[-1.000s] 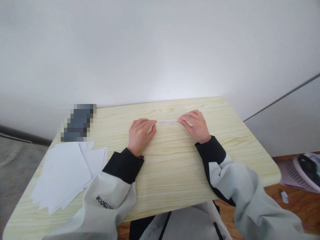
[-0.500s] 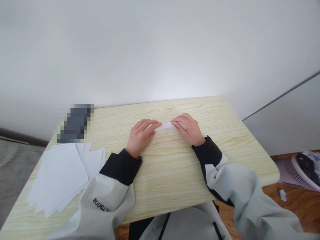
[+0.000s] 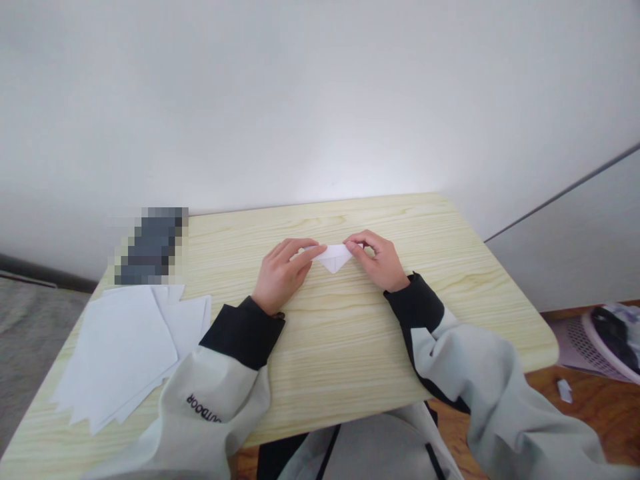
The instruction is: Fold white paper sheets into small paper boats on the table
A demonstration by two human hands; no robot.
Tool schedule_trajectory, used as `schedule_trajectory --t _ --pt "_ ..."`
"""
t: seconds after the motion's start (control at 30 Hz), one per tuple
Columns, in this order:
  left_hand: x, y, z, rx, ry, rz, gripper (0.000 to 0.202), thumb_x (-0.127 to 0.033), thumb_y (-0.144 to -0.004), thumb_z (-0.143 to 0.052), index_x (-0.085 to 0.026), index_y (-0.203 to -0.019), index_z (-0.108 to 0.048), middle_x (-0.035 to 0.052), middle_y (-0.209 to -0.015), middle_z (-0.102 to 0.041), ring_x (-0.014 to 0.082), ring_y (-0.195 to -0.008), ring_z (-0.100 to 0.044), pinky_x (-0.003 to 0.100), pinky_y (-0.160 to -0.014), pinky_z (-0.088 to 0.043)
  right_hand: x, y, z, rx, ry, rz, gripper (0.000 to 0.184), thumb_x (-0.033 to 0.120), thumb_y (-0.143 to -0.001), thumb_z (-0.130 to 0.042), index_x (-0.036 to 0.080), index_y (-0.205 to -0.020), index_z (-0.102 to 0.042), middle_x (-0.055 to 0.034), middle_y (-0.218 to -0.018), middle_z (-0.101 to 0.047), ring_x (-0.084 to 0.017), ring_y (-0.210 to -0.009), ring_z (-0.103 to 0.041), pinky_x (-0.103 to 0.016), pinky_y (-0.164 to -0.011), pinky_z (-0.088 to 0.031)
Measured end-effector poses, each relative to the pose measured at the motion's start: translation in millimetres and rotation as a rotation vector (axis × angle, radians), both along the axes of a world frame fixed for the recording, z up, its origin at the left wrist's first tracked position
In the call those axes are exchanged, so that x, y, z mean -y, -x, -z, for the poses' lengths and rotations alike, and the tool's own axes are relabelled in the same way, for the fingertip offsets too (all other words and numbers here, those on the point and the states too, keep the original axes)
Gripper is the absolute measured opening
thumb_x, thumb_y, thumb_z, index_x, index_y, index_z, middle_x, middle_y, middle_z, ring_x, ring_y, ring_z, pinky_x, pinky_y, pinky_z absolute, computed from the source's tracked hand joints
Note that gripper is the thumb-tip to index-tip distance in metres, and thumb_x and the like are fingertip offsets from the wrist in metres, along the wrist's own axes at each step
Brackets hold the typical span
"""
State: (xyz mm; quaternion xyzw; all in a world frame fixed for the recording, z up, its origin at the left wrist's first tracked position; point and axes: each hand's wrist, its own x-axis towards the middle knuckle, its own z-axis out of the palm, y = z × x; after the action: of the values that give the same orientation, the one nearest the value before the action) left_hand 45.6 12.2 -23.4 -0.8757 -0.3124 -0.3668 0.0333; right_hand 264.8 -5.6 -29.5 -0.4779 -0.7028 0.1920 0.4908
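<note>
A small folded piece of white paper (image 3: pixel 334 257) is held between my hands above the middle of the table. Its lower part shows as a triangle pointing toward me, with crease lines on it. My left hand (image 3: pixel 283 272) pinches the paper's left end between thumb and fingers. At the right end, my right hand (image 3: pixel 379 259) grips it with thumb and index finger. Both fingertips hide the paper's ends.
Loose white sheets (image 3: pixel 125 347) lie in an uneven pile at the table's left. Behind them is a dark, pixelated rectangular object (image 3: pixel 153 243). The wooden table (image 3: pixel 340 373) meets a white wall. A purple basket (image 3: pixel 583 343) and a paper scrap (image 3: pixel 565 391) are on the floor at right.
The paper has tilted so that its triangular face is now visible, pointing toward me. Both hands keep their grip and have barely shifted.
</note>
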Motion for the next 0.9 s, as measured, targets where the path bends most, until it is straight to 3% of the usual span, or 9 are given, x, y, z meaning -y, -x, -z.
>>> schedule_trajectory --t 0.23,0.43,0.67,0.9 --pt "0.9 -2.2 -1.1 0.093 -0.016 -0.088 0.022 -0.014 -0.086 -0.054 -0.022 -0.102 -0.067 0.0043 -0.101 -0.07 0.0168 -0.092 -0.063 0.031 -0.083 -0.051 1.4 -0.6 -0.6 -0.027 0.033 -0.037 0.02 0.032 -0.091 -0.049 0.019 -0.091 -0.065 -0.004 -0.09 -0.069 -0.015 -0.082 -0.063 -0.029 -0.076 -0.049" --pt "-0.4 -0.9 1.2 0.149 0.051 -0.203 0.021 -0.018 -0.088 -0.051 -0.02 -0.102 -0.067 0.0052 -0.1 -0.07 0.0172 -0.093 -0.063 0.031 -0.086 -0.05 1.5 -4.4 0.1 -0.012 0.018 -0.103 0.021 0.023 -0.088 -0.046 0.019 -0.099 -0.064 -0.0023 -0.083 -0.066 -0.015 -0.075 -0.06 -0.031 -0.075 -0.049" --pt "-2.7 -0.2 2.8 0.091 0.086 -0.203 0.017 -0.026 -0.091 -0.053 -0.02 -0.097 -0.068 0.0047 -0.094 -0.072 0.0185 -0.089 -0.063 0.033 -0.082 -0.048 0.4 -1.0 -0.3 0.072 -0.101 -0.046 0.013 0.027 -0.088 -0.053 0.021 -0.091 -0.064 -0.003 -0.084 -0.067 -0.014 -0.07 -0.058 -0.03 -0.072 -0.049" --pt "-5.3 0.4 5.8 0.048 0.147 -0.161 0.025 -0.034 -0.092 -0.05 -0.019 -0.087 -0.07 0.0048 -0.08 -0.072 0.0189 -0.077 -0.063 0.032 -0.073 -0.048 -2.5 -1.9 3.6 0.07 -0.07 0.044 0.016 0.03 -0.088 -0.056 0.02 -0.085 -0.067 -0.0023 -0.081 -0.069 -0.014 -0.07 -0.061 -0.028 -0.07 -0.05"
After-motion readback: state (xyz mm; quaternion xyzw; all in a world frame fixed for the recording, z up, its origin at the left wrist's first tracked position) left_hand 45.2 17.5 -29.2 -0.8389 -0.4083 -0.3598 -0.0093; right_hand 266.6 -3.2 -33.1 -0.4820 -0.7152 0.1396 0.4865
